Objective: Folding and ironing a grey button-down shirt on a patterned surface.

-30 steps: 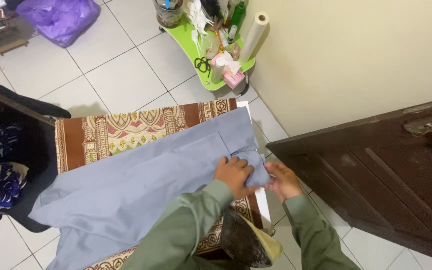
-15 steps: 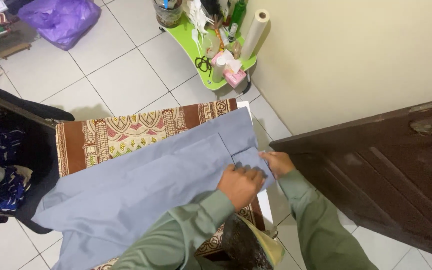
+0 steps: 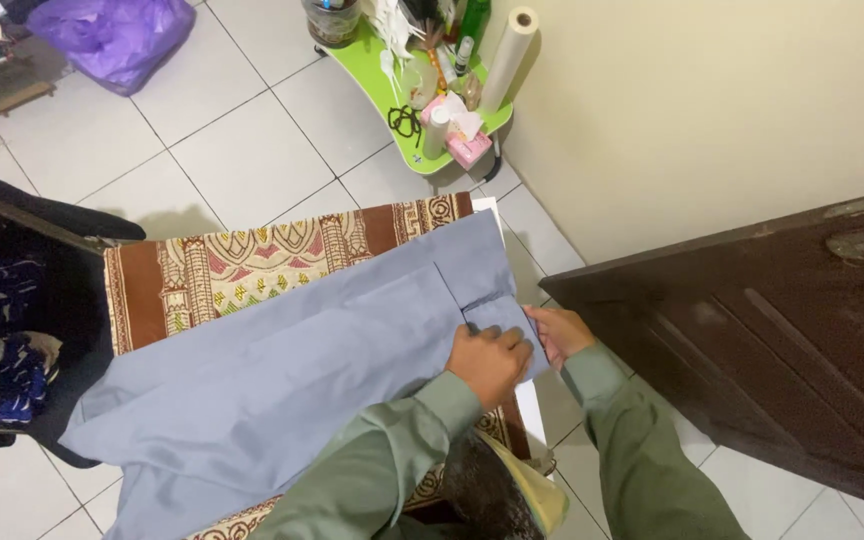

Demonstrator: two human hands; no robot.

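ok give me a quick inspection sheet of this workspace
surface: patterned brown mat on a white board, over white floor tiles
job's things: grey-blue cloth spread across the mat
clutter: green tray table crowded with bottles, paper roll, purple bag
hands: left hand flat on the cloth's folded corner; right hand at its edge
cables: black cord on the tray table
surroundings: cream wall, dark wooden door, dark chair

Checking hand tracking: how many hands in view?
2. Left hand presses flat on the blue-grey cloth; right hand grips the cloth's right edge. None hidden, as far as visible.
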